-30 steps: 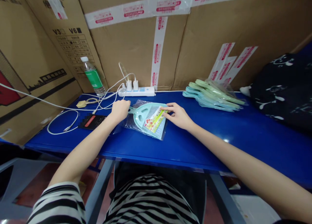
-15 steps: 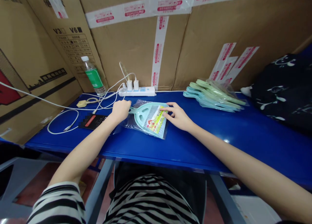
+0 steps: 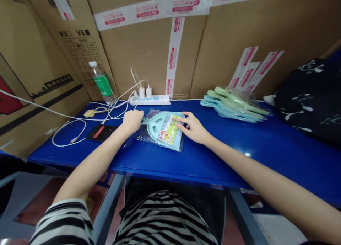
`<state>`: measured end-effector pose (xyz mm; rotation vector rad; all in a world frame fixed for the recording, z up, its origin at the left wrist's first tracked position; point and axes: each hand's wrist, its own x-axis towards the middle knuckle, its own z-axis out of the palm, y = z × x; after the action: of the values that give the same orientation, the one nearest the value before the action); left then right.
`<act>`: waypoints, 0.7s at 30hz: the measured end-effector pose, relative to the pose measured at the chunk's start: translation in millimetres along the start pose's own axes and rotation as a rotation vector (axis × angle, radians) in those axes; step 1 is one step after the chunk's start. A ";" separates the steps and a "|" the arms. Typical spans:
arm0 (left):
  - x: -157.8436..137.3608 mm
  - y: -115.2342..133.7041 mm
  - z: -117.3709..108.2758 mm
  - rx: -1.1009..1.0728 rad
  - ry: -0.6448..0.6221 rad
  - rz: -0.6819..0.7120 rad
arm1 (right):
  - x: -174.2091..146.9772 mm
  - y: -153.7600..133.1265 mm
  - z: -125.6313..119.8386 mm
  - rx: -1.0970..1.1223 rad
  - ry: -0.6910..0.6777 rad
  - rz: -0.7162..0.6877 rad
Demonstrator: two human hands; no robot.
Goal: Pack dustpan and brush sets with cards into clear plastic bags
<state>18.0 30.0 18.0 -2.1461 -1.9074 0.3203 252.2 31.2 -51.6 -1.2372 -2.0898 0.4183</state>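
In the head view, a light-blue dustpan with a matching brush lies on the blue table inside a clear plastic bag. A yellow and white printed card lies over the bristles. My left hand is closed around the handle end, and hides most of it. My right hand rests on the wide end at the right. Its fingers are stretched and apart, with fingertips touching the card and the pan's edge.
Several bagged blue and green dustpans are stacked at the back right, near a dark patterned bag. A power strip, white cables, a bottle and a black card are at the left. Cardboard walls the back.
My right fingers and the printed card have shifted very slightly to the left. My left hand stays on the handle.
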 end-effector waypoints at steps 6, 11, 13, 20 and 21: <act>-0.2 -0.5 -0.4 -0.003 -0.001 0.001 | 1.2 2.8 -1.1 0.030 0.027 0.008; 0.4 -0.9 -0.7 -0.011 -0.003 -0.002 | 1.9 8.8 -1.9 0.060 0.009 0.018; 0.3 -0.8 -0.7 -0.014 -0.003 -0.004 | 2.0 9.2 -1.9 0.060 0.016 0.023; -0.6 -0.2 -1.1 -0.015 -0.004 -0.001 | 2.2 8.7 -2.6 0.021 0.018 0.014; -0.6 -0.3 -1.1 -0.014 -0.004 0.000 | 2.3 9.4 -2.5 0.023 0.017 0.005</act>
<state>18.1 29.5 19.2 -2.1562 -1.9178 0.3124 259.3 37.8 -54.3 -1.2289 -2.0625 0.4318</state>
